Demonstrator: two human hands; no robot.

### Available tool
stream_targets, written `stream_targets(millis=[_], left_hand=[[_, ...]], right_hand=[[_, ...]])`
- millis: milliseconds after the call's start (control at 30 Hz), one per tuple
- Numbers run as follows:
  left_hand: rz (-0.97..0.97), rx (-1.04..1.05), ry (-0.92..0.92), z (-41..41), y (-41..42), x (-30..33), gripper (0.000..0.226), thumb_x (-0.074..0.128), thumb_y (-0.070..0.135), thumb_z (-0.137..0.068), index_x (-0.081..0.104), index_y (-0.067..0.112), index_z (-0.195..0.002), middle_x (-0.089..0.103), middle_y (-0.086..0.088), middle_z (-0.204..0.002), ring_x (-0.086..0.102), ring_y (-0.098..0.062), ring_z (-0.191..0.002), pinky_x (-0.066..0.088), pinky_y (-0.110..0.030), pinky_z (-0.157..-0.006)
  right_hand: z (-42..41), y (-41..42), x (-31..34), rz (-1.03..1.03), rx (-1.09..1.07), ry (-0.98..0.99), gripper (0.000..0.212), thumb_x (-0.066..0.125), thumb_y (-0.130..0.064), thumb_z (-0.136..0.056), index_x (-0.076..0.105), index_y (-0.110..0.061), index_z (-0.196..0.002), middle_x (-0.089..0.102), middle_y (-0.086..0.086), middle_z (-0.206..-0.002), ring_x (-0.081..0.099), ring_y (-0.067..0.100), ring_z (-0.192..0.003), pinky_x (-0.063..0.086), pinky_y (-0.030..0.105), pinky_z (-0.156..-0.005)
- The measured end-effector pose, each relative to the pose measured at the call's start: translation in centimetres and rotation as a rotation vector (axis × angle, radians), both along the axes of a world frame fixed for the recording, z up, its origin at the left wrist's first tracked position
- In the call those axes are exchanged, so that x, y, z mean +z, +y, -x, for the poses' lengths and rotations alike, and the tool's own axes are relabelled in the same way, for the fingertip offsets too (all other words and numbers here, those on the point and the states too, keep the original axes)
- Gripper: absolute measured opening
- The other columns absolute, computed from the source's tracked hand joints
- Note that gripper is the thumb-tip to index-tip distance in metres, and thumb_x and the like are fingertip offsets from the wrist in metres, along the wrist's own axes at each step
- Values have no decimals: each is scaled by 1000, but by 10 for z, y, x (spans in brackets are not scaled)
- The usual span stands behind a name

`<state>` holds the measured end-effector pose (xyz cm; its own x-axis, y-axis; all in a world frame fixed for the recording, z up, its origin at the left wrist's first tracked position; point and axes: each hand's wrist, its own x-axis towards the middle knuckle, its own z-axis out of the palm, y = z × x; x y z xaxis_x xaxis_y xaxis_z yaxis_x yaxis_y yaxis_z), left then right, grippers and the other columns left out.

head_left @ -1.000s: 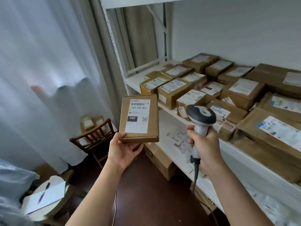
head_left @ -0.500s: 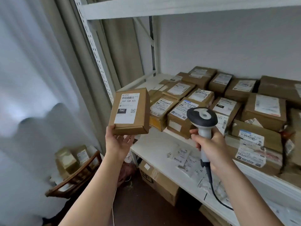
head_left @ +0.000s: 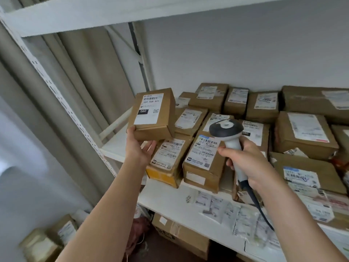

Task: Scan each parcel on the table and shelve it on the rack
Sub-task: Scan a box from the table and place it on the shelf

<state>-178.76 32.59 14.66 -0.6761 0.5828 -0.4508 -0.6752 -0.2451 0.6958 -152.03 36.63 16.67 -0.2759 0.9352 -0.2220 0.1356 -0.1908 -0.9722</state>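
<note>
My left hand [head_left: 138, 148] holds a small brown parcel [head_left: 153, 115] from below, its white label marked 060 facing me. The parcel hangs in the air over the left end of the white rack shelf [head_left: 170, 199], just above the front row of shelved boxes. My right hand [head_left: 247, 163] grips the handle of a grey and white barcode scanner [head_left: 227, 132], head up, its dark cable trailing down past my wrist. The scanner sits to the right of the parcel, apart from it.
Several labelled cardboard parcels [head_left: 204, 157] fill the shelf to the back wall. An upper shelf beam [head_left: 94, 14] runs overhead and a perforated upright [head_left: 62, 103] stands at left. Loose labels [head_left: 222, 207] lie on the shelf front. More boxes [head_left: 179, 235] sit below.
The view has swung up and toward the rack. My left hand has carried the parcel up and rightward, over the shelf's left end; the scanner stays in my right hand.
</note>
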Motion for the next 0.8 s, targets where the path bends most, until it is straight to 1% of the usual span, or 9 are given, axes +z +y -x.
stream_targets(millis=[67,200,300,367,500,567,633,700,800], left_hand=[[-8,-41,4,7,28,4,54,75,43,-79,56,16,-121,64,-6,-115,69,-31,-99,59,-46,-86],[27,-87,-5,24,72,11,67,75,51,-72,56,13,-124,66,-4,-109,72,-24,-92,61,-38,-78],[104,-76,51,37,100,15,62,72,53,-75,55,18,-124,67,-1,-106,69,-21,-90,61,-32,-75],[148,-73,91,45,118,15,63,72,55,-73,54,23,-124,68,0,-106,68,-19,-89,59,-27,-68],[229,-50,122,57,150,14,68,74,62,-68,51,25,-121,64,2,-99,66,-16,-83,54,-25,-57],[261,-41,124,66,163,13,69,73,63,-69,52,26,-123,64,2,-102,65,-17,-86,57,-26,-65],[278,-49,118,77,174,15,71,71,64,-71,51,26,-129,58,2,-110,61,-20,-97,57,-31,-81],[340,-58,151,90,185,12,66,66,61,-79,47,27,-133,53,1,-119,55,-23,-106,52,-34,-92],[393,-87,208,106,196,7,61,58,60,-87,44,27,-137,53,2,-124,55,-21,-115,50,-30,-89]], right_hand=[[8,14,4,14,11,-25,33,72,-14,-86,59,-24,-116,67,6,-90,57,14,-64,47,29,-61],[21,33,9,28,46,-115,32,70,-14,-86,58,-23,-114,67,5,-88,58,14,-64,47,28,-58],[32,40,12,53,34,-126,31,68,-12,-88,56,-21,-116,65,2,-90,57,12,-64,45,22,-53],[40,43,12,56,2,-136,33,68,-12,-89,55,-20,-119,64,1,-89,57,10,-66,43,19,-49],[51,48,11,11,-87,-203,42,68,-12,-87,52,-21,-125,64,1,-98,57,9,-69,45,17,-49],[59,49,11,-23,-130,-246,43,69,-12,-86,51,-23,-123,63,-4,-98,57,8,-73,45,16,-51],[68,49,11,-62,-170,-321,39,71,-14,-85,51,-24,-116,63,-6,-101,60,10,-84,49,21,-62],[77,49,11,-84,-185,-387,42,73,-15,-83,48,-29,-114,61,-7,-105,59,10,-90,48,25,-69],[90,48,10,-112,-187,-524,43,73,-15,-81,49,-28,-113,59,-9,-98,59,12,-91,49,31,-74]])
